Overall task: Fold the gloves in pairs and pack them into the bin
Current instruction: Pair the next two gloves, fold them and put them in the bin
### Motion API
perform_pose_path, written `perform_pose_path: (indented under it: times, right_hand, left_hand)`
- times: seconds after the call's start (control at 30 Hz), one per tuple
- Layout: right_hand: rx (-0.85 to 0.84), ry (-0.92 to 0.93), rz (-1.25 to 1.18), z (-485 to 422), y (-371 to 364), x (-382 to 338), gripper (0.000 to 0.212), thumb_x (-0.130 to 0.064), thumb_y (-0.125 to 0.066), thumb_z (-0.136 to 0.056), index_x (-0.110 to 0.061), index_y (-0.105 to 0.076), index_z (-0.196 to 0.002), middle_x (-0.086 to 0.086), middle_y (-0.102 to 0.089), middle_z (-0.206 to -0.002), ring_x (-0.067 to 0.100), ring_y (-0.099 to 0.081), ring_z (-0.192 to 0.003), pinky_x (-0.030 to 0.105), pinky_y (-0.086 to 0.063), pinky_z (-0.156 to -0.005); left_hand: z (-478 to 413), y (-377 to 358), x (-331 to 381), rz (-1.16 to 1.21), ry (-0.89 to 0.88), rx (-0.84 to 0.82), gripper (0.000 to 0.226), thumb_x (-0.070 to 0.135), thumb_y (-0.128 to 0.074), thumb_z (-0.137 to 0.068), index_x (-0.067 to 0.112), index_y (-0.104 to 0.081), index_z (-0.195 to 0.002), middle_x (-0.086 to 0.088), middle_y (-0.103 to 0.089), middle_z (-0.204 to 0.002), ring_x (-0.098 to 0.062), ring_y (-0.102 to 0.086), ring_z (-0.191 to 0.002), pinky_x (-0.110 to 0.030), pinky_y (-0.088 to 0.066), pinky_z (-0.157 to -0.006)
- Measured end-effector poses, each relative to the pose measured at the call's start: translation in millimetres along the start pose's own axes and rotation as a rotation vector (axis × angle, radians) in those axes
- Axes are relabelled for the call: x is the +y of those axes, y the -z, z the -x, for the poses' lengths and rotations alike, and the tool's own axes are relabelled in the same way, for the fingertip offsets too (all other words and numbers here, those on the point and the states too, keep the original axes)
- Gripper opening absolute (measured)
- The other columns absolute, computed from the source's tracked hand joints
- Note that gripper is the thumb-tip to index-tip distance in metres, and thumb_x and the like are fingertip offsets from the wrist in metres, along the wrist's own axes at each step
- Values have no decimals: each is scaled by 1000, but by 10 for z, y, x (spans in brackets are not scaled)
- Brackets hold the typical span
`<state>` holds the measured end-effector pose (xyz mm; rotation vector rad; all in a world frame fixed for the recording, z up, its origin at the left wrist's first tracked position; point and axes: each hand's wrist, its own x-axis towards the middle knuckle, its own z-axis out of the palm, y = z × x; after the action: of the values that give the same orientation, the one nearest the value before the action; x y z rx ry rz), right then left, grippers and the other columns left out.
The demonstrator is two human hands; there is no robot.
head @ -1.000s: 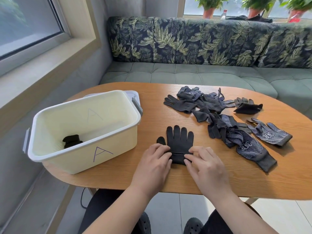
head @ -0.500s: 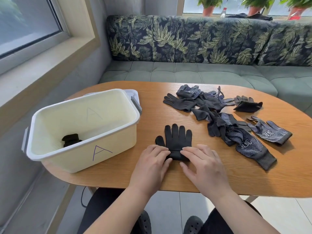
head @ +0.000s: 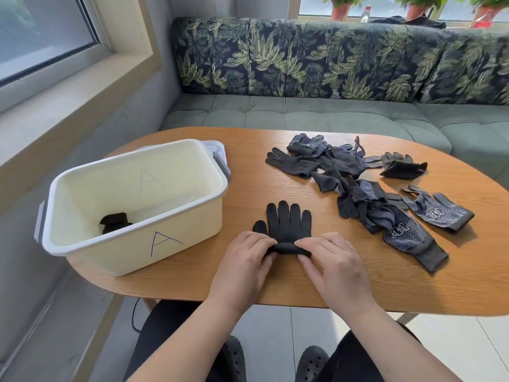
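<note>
CHANGE: roll at the cuff of the black gloves (head: 287,224) sits further up than before | HANDS: left hand (head: 245,260), right hand (head: 333,260) both pinch that roll | PLACE: table (head: 275,288) front edge, beside bin (head: 137,244) | MEANS: pair about half rolled; loose pile (head: 358,194) waits

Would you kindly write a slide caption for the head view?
The left hand and right hand pinch the rolled cuff of black gloves on the table, beside a bin holding one dark bundle.

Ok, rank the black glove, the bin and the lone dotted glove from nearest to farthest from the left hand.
1. black glove: gripped by the left hand.
2. bin: just to its left.
3. lone dotted glove: far off to the right.
</note>
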<state>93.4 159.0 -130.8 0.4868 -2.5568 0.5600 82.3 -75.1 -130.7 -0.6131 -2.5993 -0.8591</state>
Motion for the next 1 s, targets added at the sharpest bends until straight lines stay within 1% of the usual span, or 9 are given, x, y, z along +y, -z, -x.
perform_pose_path:
  times: [0.13, 0.23, 0.3, 0.37, 0.47, 0.53, 0.67, 0.83, 1.0]
  right_hand:
    - [-20, -73, -152, 2, 37, -1, 31, -20, -79, -95, -27, -76, -125, -26, -61, -100, 6, -61, -99, 34, -55, -84]
    - [-57, -196, -296, -9, 42, 17, 36, -24, -77, -96, -37, -73, -129, -24, -57, -98, 5, -62, -89, 21, -52, -81]
    - [-84, -260, -378, -23, 44, 29, 39, -26, -75, -97, -45, -70, -131, -18, -60, -99, 12, -63, -91, 17, -51, -81]
    - [-98, -291, -397, -36, 49, 36, 39, -27, -73, -99, -47, -68, -132, -17, -61, -97, 13, -63, -93, 16, -49, -81]
    - [-111, -265, -328, -51, 45, 40, 38, -29, -68, -102, -46, -66, -136, -24, -58, -95, 9, -59, -94, 22, -49, -80]
    - [-126, -236, -295, -58, 23, 53, 37, -28, -64, -105, -45, -64, -138, -25, -55, -104, 9, -58, -92, 27, -52, -80]
    - [-102, -179, -197, -40, -10, 53, 35, -28, -61, -106, -39, -68, -138, -16, -50, -120, 8, -57, -102, 32, -53, -84]
    - [-127, -174, 9, -25, -27, 8, 37, -46, -57, -106, -37, -66, -141, -9, -51, -132, 14, -50, -116, 42, -52, -95]
    - [-157, -174, 73, -20, -26, 8, 39, -51, -52, -108, -40, -63, -144, -9, -49, -138, 14, -48, -114, 42, -50, -98]
  left_hand:
    - [-5, 57, 40, 94, 96, -19, 29, 25, -70, -103, 24, -66, -131, 13, -64, -115, -9, -58, -115, -25, -48, -100]
    - [3, 92, 58, 141, 151, -33, 29, 31, -67, -104, 34, -58, -131, 20, -55, -108, -1, -55, -108, -11, -41, -92]
    - [4, 101, 62, 147, 153, -36, 25, 32, -66, -105, 36, -56, -127, 28, -50, -104, 0, -54, -105, -11, -40, -88]
    - [-1, 102, 62, 148, 136, -30, 22, 30, -66, -105, 33, -59, -125, 34, -47, -104, -5, -56, -109, -19, -45, -91]
    - [-11, 62, 26, 94, 110, -26, 23, 30, -64, -106, 27, -63, -128, 23, -60, -114, -9, -54, -116, -27, -47, -99]
    - [-17, 27, 0, 47, 107, -36, 27, 33, -61, -107, 25, -63, -133, 14, -64, -122, -12, -52, -120, -30, -46, -103]
    - [-16, -15, -6, -30, 108, -51, 34, 37, -56, -109, 21, -61, -138, 9, -62, -126, -15, -50, -122, -34, -45, -105]
    - [3, -39, 13, -129, 86, -47, 42, 39, -54, -110, 13, -63, -141, 1, -59, -127, -21, -51, -122, -40, -49, -103]
    - [3, -19, 19, -146, 1, -56, 47, 40, -53, -111, 15, -58, -150, 2, -50, -154, -20, -45, -142, -39, -42, -117]
